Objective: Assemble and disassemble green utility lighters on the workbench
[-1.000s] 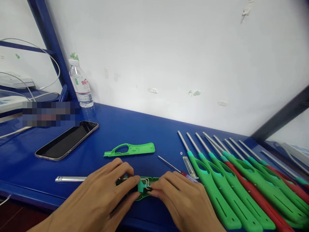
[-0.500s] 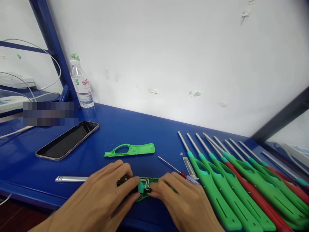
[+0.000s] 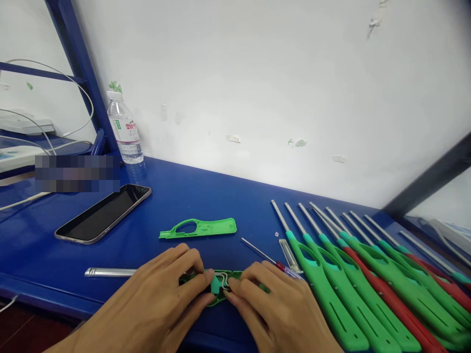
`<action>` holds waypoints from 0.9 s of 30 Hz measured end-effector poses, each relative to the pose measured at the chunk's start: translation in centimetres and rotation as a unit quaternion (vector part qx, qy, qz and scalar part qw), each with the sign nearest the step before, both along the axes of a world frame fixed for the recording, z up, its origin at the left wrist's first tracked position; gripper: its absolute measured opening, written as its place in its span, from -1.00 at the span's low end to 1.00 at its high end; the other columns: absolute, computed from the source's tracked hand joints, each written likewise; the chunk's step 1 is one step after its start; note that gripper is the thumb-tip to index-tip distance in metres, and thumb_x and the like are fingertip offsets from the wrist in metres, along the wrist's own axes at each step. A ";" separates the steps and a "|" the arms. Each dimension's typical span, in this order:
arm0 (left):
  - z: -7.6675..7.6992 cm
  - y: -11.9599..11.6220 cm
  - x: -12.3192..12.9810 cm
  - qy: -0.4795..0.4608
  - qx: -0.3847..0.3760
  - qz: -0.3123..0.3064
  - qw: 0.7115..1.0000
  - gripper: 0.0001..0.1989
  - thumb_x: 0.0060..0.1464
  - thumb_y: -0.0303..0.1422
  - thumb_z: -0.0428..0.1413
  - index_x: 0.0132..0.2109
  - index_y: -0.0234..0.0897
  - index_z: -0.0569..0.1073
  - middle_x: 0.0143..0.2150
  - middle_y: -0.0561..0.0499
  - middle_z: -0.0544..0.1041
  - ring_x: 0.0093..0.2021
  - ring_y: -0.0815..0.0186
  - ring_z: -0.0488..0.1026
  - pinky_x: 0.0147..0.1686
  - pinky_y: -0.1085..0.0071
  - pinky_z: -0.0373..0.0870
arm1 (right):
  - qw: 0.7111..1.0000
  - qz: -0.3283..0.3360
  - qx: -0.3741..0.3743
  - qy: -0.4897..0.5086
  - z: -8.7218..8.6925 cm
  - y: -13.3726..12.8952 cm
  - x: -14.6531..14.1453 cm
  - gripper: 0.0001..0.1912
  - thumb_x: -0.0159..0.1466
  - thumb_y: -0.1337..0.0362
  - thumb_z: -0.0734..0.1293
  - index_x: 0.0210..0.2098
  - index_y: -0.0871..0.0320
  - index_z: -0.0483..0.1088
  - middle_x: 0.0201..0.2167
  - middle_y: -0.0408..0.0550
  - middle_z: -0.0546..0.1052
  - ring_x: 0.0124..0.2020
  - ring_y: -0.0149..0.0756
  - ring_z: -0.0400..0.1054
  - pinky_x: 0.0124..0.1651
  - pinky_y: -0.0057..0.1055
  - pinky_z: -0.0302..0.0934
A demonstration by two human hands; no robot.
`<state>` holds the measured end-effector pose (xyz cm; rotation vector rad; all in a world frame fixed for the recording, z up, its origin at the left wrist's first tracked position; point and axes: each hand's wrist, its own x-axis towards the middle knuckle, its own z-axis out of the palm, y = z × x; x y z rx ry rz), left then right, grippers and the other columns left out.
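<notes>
Both hands reach in low, fingers bent and turned inward. The left hand (image 3: 165,289) pinches the teal trigger (image 3: 215,285) between thumb and forefinger; the right hand (image 3: 279,304) has its fingertips drawn close at the white wires (image 3: 223,278), its hold unclear. The green casing (image 3: 235,274) lies open beneath them on the surface (image 3: 206,181), tube (image 3: 110,272) pointing left. Fingers hide most of its inside; the bottom edge crops both wrists.

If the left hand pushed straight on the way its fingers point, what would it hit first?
Likely the teal piece, right at the fingertips of the left hand; beyond it lie the white wires, then the right hand, though depth is hard to judge.
</notes>
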<state>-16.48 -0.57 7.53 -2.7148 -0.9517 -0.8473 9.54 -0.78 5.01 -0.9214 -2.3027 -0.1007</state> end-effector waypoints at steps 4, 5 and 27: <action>-0.1 -0.1 -0.1 0.009 0.006 0.006 1.000 -0.63 0.54 -0.64 0.00 -0.07 -0.14 0.60 -0.16 0.11 0.69 -0.19 0.23 0.61 -0.15 0.37 0.64 | 1.000 0.007 -0.005 -0.002 0.0 0.0 0.0 -0.82 0.71 0.36 0.33 -0.07 0.00 0.46 -0.22 -0.22 0.60 -0.31 -0.31 0.52 -0.31 -0.30 0.24; -0.2 -0.1 -0.1 0.016 0.006 0.006 1.000 -0.63 0.54 -0.64 -0.01 -0.07 -0.13 0.61 -0.16 0.11 0.69 -0.19 0.23 0.61 -0.16 0.36 0.64 | 1.000 0.006 -0.007 -0.002 -0.1 0.0 0.0 -0.81 0.70 0.36 0.33 -0.08 0.00 0.45 -0.22 -0.22 0.60 -0.31 -0.31 0.52 -0.31 -0.30 0.24; -1.0 0.0 -0.5 -0.007 -0.058 0.001 0.998 -0.62 0.59 -0.62 -0.02 0.05 -0.12 0.62 -0.07 0.04 0.66 -0.09 0.24 0.62 0.01 0.34 0.64 | 1.000 0.003 -0.005 0.003 0.1 0.0 0.0 -0.82 0.65 0.41 0.35 -0.06 0.00 0.50 -0.22 -0.21 0.63 -0.30 -0.30 0.54 -0.31 -0.30 0.24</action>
